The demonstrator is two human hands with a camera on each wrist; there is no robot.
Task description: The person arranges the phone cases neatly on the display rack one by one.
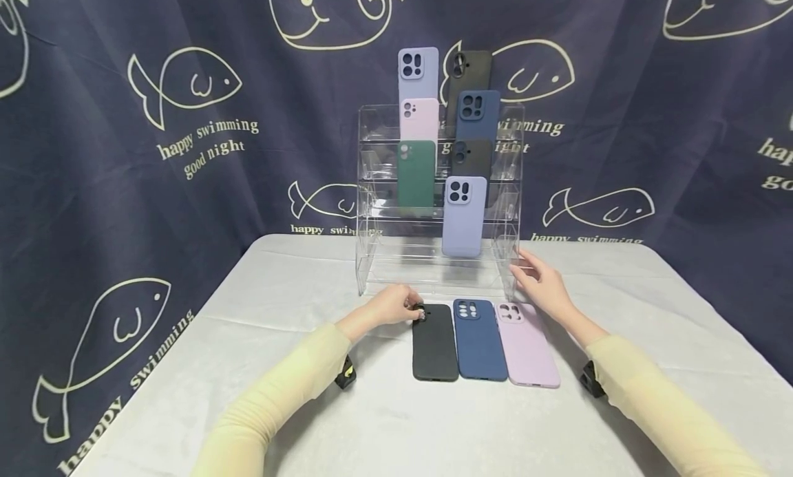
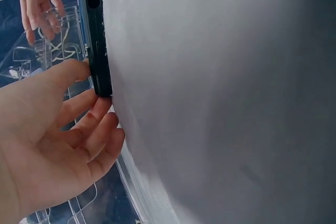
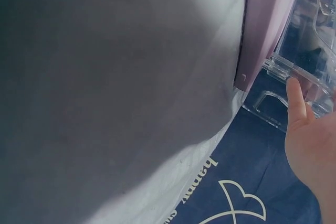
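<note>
In the head view my left hand (image 1: 395, 305) is at the upper left corner of a black phone case (image 1: 435, 346) lying on the table. Its thumb and fingers pinch that corner, as the left wrist view shows of the dark case (image 2: 98, 40). A blue phone case (image 1: 480, 343) and a pink phone case (image 1: 529, 346) lie in a row to its right, camera cutouts toward the stand. My right hand (image 1: 542, 284) reaches the lower right side of a clear tiered stand (image 1: 403, 274), its fingers extended against the side panel in the right wrist view.
Several phone cases stand on the tiers, among them a green one (image 1: 416, 177) on the left and a lavender one (image 1: 463, 222) low on the right. A pale cloth covers the table (image 1: 248, 339). Behind hangs a dark blue curtain (image 1: 204, 153) with fish drawings.
</note>
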